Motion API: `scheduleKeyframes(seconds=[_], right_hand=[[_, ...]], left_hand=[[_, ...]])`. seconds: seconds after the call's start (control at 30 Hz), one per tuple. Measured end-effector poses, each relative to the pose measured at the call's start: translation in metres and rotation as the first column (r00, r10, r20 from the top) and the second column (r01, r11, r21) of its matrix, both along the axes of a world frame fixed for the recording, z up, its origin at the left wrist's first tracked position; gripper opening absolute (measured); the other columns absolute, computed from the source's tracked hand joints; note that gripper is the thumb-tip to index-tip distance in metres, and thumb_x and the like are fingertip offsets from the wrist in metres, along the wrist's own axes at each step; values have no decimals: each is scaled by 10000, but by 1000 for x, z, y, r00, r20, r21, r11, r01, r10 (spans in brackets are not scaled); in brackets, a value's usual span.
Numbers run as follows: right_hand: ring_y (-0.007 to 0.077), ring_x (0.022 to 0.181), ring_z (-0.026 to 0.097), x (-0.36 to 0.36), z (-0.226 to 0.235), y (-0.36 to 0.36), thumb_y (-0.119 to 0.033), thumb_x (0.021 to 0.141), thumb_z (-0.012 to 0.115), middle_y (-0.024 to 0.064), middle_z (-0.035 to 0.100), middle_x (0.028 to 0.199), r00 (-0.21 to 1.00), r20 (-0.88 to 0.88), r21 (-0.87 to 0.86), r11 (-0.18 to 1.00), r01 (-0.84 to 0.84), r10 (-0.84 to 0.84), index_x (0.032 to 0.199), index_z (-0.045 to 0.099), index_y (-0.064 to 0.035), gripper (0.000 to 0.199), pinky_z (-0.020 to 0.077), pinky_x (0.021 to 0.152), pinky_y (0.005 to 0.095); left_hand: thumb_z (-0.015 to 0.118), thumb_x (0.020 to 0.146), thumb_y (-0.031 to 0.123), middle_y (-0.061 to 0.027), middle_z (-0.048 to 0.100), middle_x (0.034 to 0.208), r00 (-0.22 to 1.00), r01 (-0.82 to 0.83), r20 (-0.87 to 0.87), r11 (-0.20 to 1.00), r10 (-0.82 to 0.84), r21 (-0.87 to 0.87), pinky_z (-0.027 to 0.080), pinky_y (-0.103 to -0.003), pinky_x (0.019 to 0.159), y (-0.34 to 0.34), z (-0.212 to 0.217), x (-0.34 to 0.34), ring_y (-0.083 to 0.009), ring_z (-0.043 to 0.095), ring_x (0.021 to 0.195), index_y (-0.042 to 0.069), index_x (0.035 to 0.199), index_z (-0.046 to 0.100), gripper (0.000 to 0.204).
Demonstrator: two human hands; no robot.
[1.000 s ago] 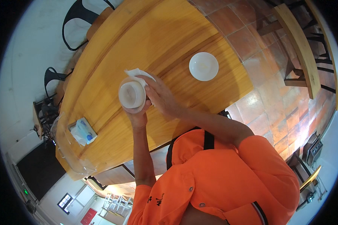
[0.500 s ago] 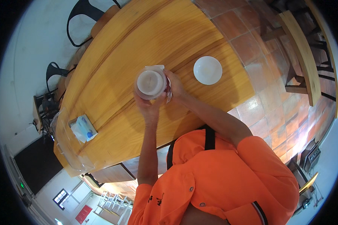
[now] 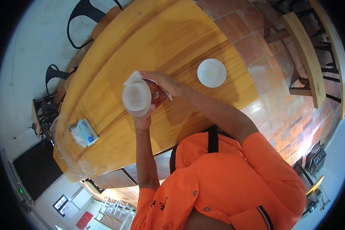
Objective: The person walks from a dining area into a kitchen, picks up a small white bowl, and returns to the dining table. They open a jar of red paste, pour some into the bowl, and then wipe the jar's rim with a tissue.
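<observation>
A clear jar (image 3: 157, 94) with reddish contents and a whitish lid (image 3: 134, 96) is held above the wooden table, tipped so that its lid points to the left. My left hand (image 3: 143, 121) grips it from the near side, with the thumb showing against its wall and the other fingers hidden. On the far side, my right hand (image 3: 161, 81) is closed over a white tissue (image 3: 133, 78) and presses it to the jar. Part of the tissue sticks out beside the lid, and another edge shows below my right palm.
A white bowl (image 3: 211, 73) stands on the table (image 3: 180, 34) to the right. A tissue pack (image 3: 84, 132) lies at the left, near a clear plastic sheet or bag (image 3: 71, 163). Black chairs (image 3: 84, 19) line the far left; a wooden bench (image 3: 308, 57) stands at right.
Both hands have carried the jar a little to the left and tilted it, so its reddish side now shows. My right hand and the tissue have shifted up along its far side.
</observation>
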State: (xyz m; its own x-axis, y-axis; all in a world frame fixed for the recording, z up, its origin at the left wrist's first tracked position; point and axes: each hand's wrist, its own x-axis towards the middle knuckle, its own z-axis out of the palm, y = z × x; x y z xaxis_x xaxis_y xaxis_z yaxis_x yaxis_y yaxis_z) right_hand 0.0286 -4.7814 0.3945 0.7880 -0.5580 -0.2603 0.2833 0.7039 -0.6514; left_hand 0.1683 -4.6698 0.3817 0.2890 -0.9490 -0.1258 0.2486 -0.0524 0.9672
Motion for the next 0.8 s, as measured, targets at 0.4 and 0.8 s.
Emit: scheduleKeyframes(seconds=[0.4,0.8], right_hand=[[177,873,613,19,-33,31,-351,962,469,84,633,1004,832,-42,-315,798,514,-553,1092,566,-29,361,507,756,313],[196,963,596,11,-6,19,-398,979,420,84,632,1066,902,213,552,808,205,-375,1156,568,-46,421,496,852,338]], left_hand=[[791,684,54,-74,506,1247,956,-144,247,986,160,-82,428,-360,967,-10,12,-24,-193,509,1132,19,1336,369,778],[736,700,37,-41,503,1252,991,-103,-103,985,89,-142,376,-342,1006,-7,6,-19,-195,476,1166,65,1331,384,723]])
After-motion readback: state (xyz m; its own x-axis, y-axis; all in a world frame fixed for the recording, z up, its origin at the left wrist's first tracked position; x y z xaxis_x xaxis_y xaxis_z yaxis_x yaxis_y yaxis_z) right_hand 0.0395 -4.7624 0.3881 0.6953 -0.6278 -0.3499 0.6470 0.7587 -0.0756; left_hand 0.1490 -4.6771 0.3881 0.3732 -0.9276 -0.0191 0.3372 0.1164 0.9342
